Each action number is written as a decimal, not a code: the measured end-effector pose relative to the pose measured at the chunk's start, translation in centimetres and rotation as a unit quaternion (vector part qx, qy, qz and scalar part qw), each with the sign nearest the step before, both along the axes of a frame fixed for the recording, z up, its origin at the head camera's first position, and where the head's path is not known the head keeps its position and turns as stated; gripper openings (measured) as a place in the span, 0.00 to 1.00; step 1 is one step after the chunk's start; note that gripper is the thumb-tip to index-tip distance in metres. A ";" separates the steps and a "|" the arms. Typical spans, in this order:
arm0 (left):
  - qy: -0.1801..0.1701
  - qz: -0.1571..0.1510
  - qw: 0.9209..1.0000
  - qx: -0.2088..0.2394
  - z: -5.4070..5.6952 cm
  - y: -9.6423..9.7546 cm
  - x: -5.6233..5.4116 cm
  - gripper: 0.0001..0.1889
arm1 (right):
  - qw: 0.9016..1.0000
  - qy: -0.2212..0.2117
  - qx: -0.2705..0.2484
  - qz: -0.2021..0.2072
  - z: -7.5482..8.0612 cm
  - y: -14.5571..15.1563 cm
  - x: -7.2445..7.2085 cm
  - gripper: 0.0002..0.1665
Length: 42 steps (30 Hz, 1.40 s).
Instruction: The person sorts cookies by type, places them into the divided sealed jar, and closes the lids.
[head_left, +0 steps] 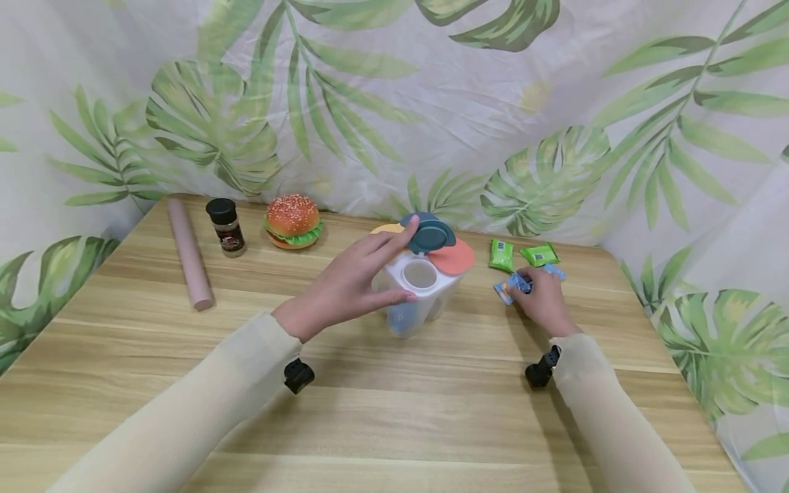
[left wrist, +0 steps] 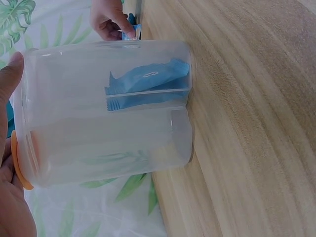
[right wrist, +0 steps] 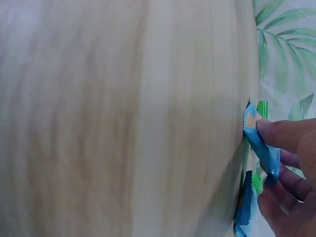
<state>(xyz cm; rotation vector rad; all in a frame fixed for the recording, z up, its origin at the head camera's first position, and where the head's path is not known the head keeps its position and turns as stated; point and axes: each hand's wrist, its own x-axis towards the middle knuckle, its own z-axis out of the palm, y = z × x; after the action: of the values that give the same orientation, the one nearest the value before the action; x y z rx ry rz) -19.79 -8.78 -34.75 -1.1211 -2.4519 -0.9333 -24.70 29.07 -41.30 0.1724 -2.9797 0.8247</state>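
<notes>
Slantwise, a blue packet point(right wrist: 260, 145) sits in the right hand point(head_left: 542, 298), pinched between thumb and fingers at the right of the table point(head_left: 394, 424); its long axis runs from near left to far right, with the free end pointing left and near. Whether it touches the wood, I cannot tell. Just to its right lies a second blue packet point(head_left: 555, 272), partly hidden by the hand. Beyond are two green packets, the left one point(head_left: 501, 255) lying near to far, the right one point(head_left: 540, 255) more left to right. The left hand point(head_left: 354, 277) holds the tub point(head_left: 440, 291) at its top, thumb at the near rim, fingers reaching over to the far side. The tub stands upright mid-table, its long axis vertical. Its teal lid point(head_left: 429, 236) is raised, baring a round mouth point(head_left: 420, 274) that faces up; a coral lid point(head_left: 455, 257) lies right, a yellow lid point(head_left: 387, 229) far left. Through the clear wall, blue wrapping point(left wrist: 148, 79) shows at the bottom, lengthwise along the tub's height and a little tilted; whether one packet or two, I cannot tell.
</notes>
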 end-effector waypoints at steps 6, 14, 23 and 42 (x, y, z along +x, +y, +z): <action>0.000 0.003 1.000 0.002 0.0 0.0 0.0 0.55 | 1.000 0.002 -0.024 0.006 0.0 0.2 0.3 0.25; 0.001 -0.002 1.000 0.007 0.2 0.1 -0.1 0.55 | 0.999 0.003 -0.037 0.008 -0.1 0.9 0.4 0.24; 0.001 0.003 1.000 0.010 0.1 0.1 0.0 0.56 | 0.997 0.021 -0.068 0.033 0.0 0.4 0.7 0.23; 0.005 0.010 1.000 0.002 -0.1 0.3 0.1 0.56 | 0.946 0.105 -0.296 0.077 8.4 -5.4 4.8 0.20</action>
<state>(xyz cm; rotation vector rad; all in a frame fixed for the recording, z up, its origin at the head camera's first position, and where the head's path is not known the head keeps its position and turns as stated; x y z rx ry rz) -19.64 -8.48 -34.88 -1.0963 -2.4470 -0.9255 -19.87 23.69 -32.88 0.4331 -2.4135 1.5578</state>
